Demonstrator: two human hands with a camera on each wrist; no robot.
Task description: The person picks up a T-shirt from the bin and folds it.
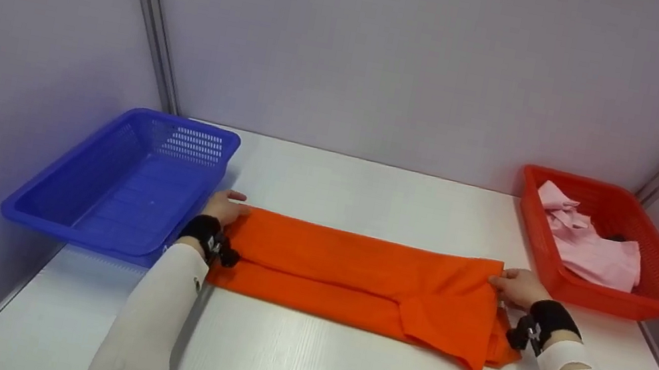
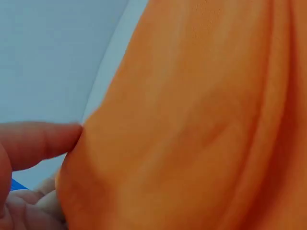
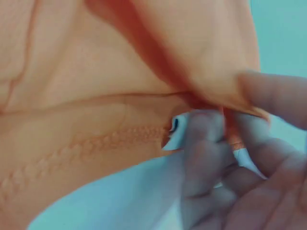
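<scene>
A folded orange T-shirt (image 1: 324, 255) lies lengthwise across the white table, a sleeve folded over near its right end. At its far left corner, my left hand (image 1: 224, 207) pinches the cloth; in the left wrist view one finger (image 2: 43, 141) meets the edge while others are partly hidden behind the fabric. My right hand (image 1: 521, 288) grips the far right corner. Close up in the right wrist view, thumb and fingers (image 3: 206, 143) hold the shirt's edge, beside a stitched neckband (image 3: 96, 148) and a small white label (image 3: 176, 132).
To the left stands a blue plastic basket (image 1: 61, 227), close by my left hand. A red basket (image 1: 604, 301) at the back right holds pink cloth (image 1: 595, 255). Grey-white panels (image 1: 360, 48) enclose the table (image 1: 297, 369) at the back and sides.
</scene>
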